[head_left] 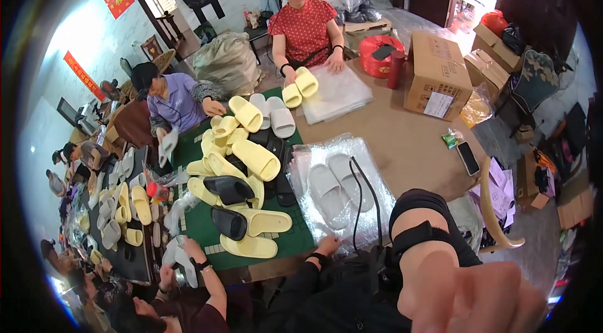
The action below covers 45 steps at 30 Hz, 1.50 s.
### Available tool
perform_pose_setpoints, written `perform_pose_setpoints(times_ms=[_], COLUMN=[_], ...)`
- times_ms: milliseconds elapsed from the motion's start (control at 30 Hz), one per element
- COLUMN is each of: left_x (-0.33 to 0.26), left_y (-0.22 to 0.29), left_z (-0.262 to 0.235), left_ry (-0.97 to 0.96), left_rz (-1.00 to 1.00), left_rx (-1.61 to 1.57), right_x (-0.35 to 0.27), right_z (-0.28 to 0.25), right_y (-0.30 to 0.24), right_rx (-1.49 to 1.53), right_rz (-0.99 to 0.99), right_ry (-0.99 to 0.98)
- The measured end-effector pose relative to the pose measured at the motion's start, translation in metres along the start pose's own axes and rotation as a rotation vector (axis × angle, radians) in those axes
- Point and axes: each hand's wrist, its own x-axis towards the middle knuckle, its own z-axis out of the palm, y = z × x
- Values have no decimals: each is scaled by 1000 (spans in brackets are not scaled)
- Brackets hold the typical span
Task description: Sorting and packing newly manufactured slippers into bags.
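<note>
My left hand (327, 245) rests at the near edge of the clear plastic bags (300, 177); its fingers are too small and foreshortened to read. Over these bags lies a pair of grey slippers (325, 187), side by side. My right hand (465, 295) is raised very close at the lower right, fingers curled; what they hold, if anything, is hidden. Left of the bags, yellow slippers (256, 159) and black slippers (229, 190) are heaped on a green mat (292, 261). Two black cords (356, 207) hang across the grey pair.
Across the brown table (402, 138), a person in red (306, 28) handles yellow slippers beside a plastic sheet stack (339, 94). A person in purple (179, 100) holds a grey slipper; another person's hands (193, 249) hold grey slippers. A carton (440, 72) and phone (467, 158) lie rightward.
</note>
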Motion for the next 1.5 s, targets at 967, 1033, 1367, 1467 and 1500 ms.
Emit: perform_pose_setpoints(times_ms=[967,1033,1367,1467,1500], left_x=[14,15,13,5,4], left_y=[-21,-20,-13,5,11], left_z=[17,17,12,-7,-9], left_ry=[77,78,111,-12,-3], left_rz=[116,116,110,59,70], left_rx=[30,38,44,20,19], right_x=[7,4,9,17,12], right_z=[8,12,6,-6,-18], right_y=[-1,3,0,3,-15], right_rx=[-313,-313,-275,-243,23], right_rz=[-16,-29,-74,-89,259], right_ry=[26,31,36,27,-24])
